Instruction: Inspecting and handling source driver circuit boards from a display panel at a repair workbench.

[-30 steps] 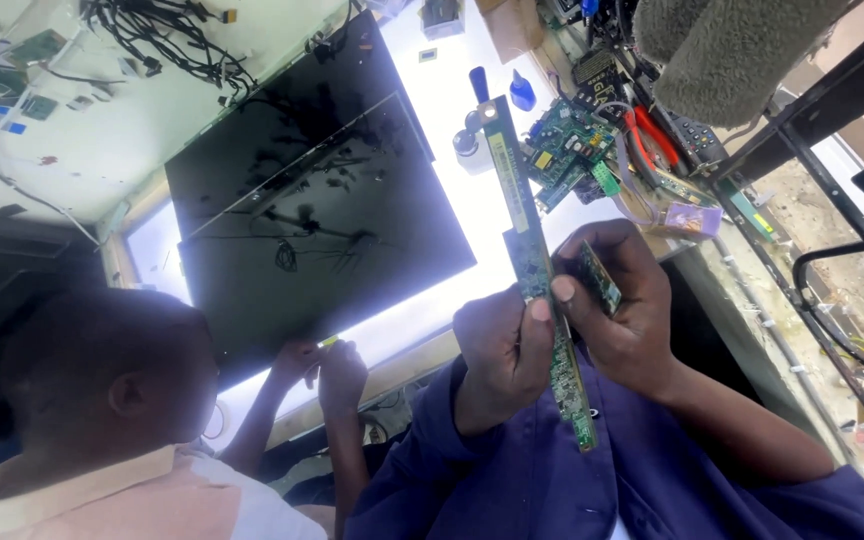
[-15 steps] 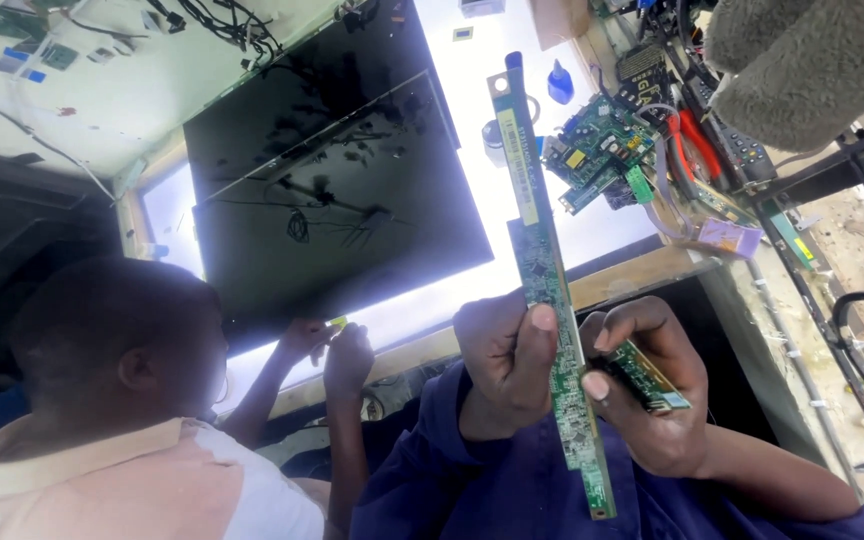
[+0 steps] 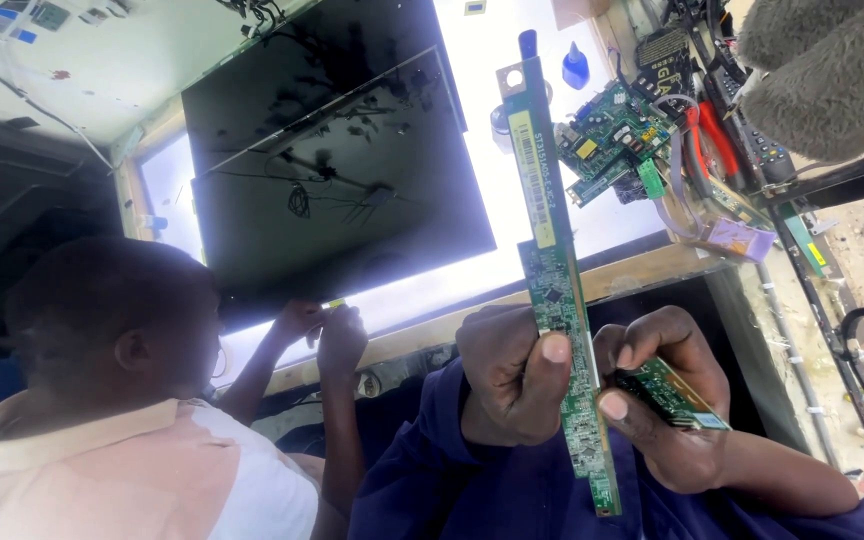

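Left hand (image 3: 512, 385) closed around one long, narrow green circuit-board strip (image 3: 557, 280), thumb pressed on its face, strip rising upright above the fist. Right hand (image 3: 667, 410) just beside, pinching one short green circuit board (image 3: 672, 392). Beyond, black flat screen panel (image 3: 337, 160); left, another person's two hands (image 3: 322, 330).

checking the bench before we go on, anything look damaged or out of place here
The dark screen panel lies askew on the lit backlight sheet, one corner lifted off it. Loose circuit boards and tools sit heaped at the bench edge. The long green strip board in the left hand looks intact.
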